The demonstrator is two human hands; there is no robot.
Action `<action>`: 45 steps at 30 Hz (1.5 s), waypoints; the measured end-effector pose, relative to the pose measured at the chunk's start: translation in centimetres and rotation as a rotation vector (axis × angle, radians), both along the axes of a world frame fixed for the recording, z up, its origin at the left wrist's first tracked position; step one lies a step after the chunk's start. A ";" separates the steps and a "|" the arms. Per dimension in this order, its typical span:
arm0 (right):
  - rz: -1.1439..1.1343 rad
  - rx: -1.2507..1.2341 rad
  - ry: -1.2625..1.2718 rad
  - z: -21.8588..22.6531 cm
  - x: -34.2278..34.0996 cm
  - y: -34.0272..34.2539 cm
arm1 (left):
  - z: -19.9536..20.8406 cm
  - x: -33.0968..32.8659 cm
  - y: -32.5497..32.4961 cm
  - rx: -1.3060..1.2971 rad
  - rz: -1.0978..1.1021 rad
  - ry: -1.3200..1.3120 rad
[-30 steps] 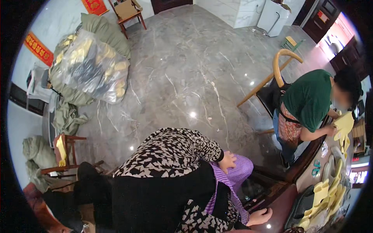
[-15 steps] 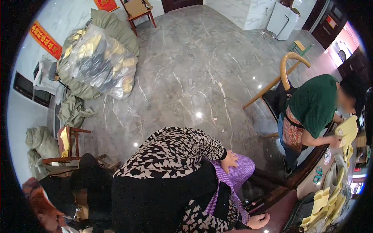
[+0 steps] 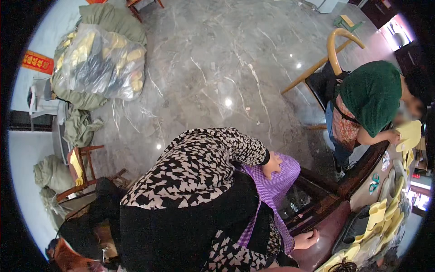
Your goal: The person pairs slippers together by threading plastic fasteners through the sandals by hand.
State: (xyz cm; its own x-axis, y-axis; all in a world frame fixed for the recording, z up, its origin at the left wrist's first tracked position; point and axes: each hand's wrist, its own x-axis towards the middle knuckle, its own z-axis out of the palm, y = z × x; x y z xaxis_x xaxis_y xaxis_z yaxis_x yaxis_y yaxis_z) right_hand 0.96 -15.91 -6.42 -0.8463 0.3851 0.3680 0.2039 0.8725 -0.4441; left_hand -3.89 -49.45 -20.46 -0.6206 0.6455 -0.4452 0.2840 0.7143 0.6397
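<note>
My left hand [image 3: 273, 165] lies on the purple checked apron [image 3: 283, 174] over my thigh, its fingers spread and nothing in it. Lower down, my right hand [image 3: 307, 239] rests by the dark red, shiny surface [image 3: 324, 235] at the near right. Its fingers are loosely curved and I see nothing in them. Both arms wear black sleeves with a pale pattern. Beyond my right hand, several yellow shoe-shaped pieces [image 3: 376, 217] lie piled on the table, beside a black tray-like thing [image 3: 352, 229].
At the right, a person in a green top [image 3: 369, 97] bends over the table, a hand on a yellow piece [image 3: 409, 135]. Behind them stands a wooden chair [image 3: 335, 50]. Green scissors [image 3: 374, 183] lie on the table. Filled sacks [image 3: 104, 63] and a small wooden chair [image 3: 84, 170] stand at left.
My view has shifted, so the floor and sacks sit higher in the picture. My hands keep nearly the same places. The person in green leans lower over the table.
</note>
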 end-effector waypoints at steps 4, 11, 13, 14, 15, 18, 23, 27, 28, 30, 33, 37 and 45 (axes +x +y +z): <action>-0.065 0.016 -0.043 -0.4 0.6 -1.1 | -1.0 0.8 -0.9 0.025 0.007 0.042; -0.076 -0.026 -0.005 -3.2 -0.7 -2.7 | -2.5 -0.9 -5.1 0.056 -0.009 0.105; -0.083 -0.034 0.000 -4.0 -1.9 -3.1 | -3.8 -2.9 -5.3 0.089 -0.033 0.136; -0.082 -0.041 0.014 -3.5 -2.3 -3.5 | -3.8 -4.1 -5.0 0.111 -0.101 0.147; -0.046 -0.080 0.028 -3.0 -3.2 -3.8 | -3.8 -5.2 -4.8 0.126 -0.068 0.141; -0.074 -0.154 0.025 -0.6 -4.8 -4.8 | -1.1 -7.7 -5.5 0.146 -0.096 0.125; 0.052 -0.074 0.031 5.8 -11.3 -4.5 | 6.5 -11.4 -3.8 0.053 -0.200 0.048; 0.056 -0.080 0.264 6.2 -13.4 -0.4 | 9.4 -12.2 2.8 -0.137 -0.374 -0.010; 0.094 -0.173 0.240 7.0 -13.4 0.7 | 8.8 -12.4 4.8 -0.173 -0.434 -0.008; 0.064 -0.153 0.278 6.2 -12.8 4.4 | 8.2 -13.4 9.5 -0.201 -0.599 0.034; -0.008 -0.154 0.385 6.1 -11.9 8.7 | 9.6 -15.6 16.2 -0.205 -0.760 0.162; -0.075 -0.102 0.493 6.6 -9.6 11.9 | 10.8 -14.3 22.1 -0.287 -0.885 0.208; -0.051 -0.237 0.563 8.6 -6.7 11.6 | 12.2 -8.9 25.0 -0.438 -1.032 0.338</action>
State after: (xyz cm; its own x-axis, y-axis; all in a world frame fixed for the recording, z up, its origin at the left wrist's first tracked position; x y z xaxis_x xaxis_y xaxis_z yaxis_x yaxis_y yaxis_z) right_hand -5.71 -4.35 2.15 -0.5252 0.5458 0.6529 -0.0799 0.7322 -0.6764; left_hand -12.80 -24.47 -8.26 -0.0207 0.7446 -0.6671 0.9664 0.1860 0.1776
